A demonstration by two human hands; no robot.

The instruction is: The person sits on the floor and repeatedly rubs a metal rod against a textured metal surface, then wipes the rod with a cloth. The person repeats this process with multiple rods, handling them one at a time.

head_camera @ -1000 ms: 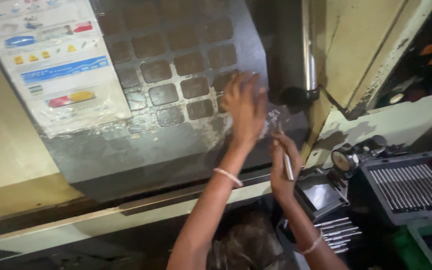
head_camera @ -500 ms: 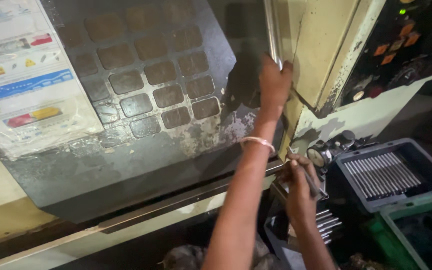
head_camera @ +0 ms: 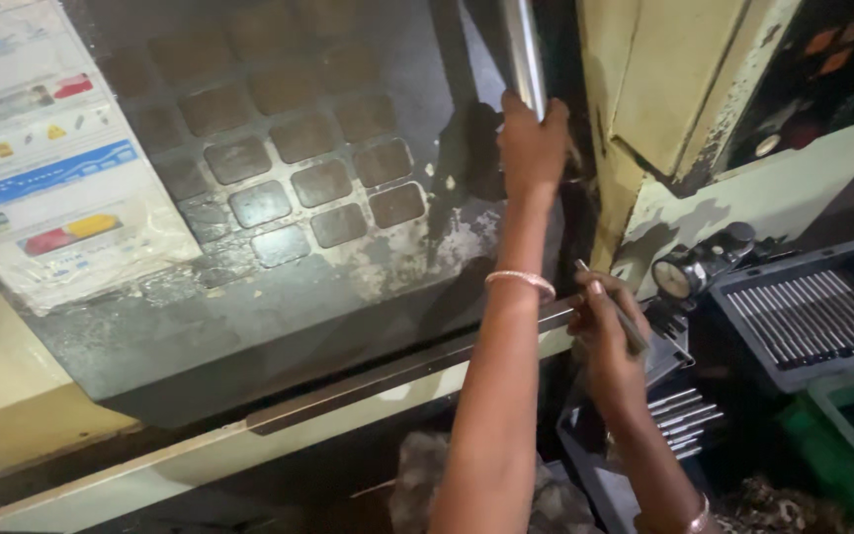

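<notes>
My left hand [head_camera: 531, 143] is wrapped around the shiny vertical handle bar [head_camera: 523, 49] of the dark sliding machine door [head_camera: 279, 257], at the door's right edge. A thin bangle sits on that wrist. My right hand [head_camera: 605, 331] is lower, beside the door's bottom rail, and holds a thin metal rod [head_camera: 617, 311] that sticks up between its fingers. The door has a grid of small square window panes [head_camera: 298, 188] and a worn, flaking lower panel.
A laminated instruction sheet [head_camera: 46, 188] hangs on the door's left. At the right stand a dial gauge [head_camera: 679, 277], a dark tray of several metal rods [head_camera: 808, 316], more rods [head_camera: 684, 415] lower down and a green bin [head_camera: 842, 435]. The cream machine frame [head_camera: 694, 109] rises right of the door.
The door has slid to the right with my left hand, which went from flat on the panel to gripping the handle bar. My right hand has stayed low with the rod.
</notes>
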